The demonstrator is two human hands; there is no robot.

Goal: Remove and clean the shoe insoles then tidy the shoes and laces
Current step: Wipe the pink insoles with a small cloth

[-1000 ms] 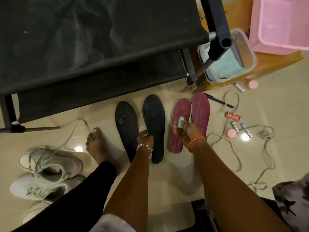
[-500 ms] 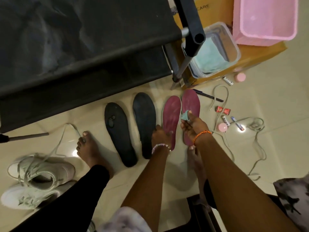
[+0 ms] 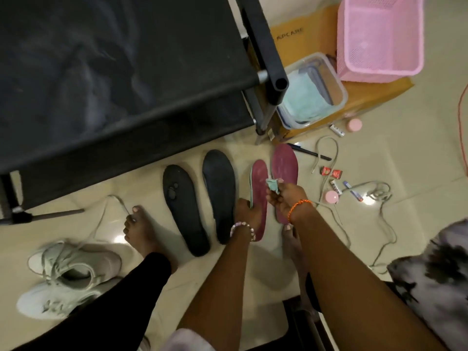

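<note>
Two black insoles (image 3: 186,209) (image 3: 219,193) and two maroon insoles lie side by side on the tiled floor. My left hand (image 3: 247,211) grips the left maroon insole (image 3: 259,196) by its edge and tilts it up, showing its green underside. My right hand (image 3: 285,196) pinches a small teal wipe (image 3: 273,186) just above that insole. The right maroon insole (image 3: 285,165) stays flat, partly under my right wrist. Two pale sneakers (image 3: 73,268) (image 3: 50,302) with loose laces sit at the lower left.
A black fabric cot (image 3: 114,72) fills the upper left. A clear tub of wipes (image 3: 311,92) and a pink basket (image 3: 379,39) rest on a cardboard box. Loose laces (image 3: 379,196), small tubes, sachets and pink caps scatter at right. My bare feet flank the insoles.
My left hand left the black insole, moved right and took the left maroon insole, lifting its edge. My right hand with the wipe stayed over the maroon pair.
</note>
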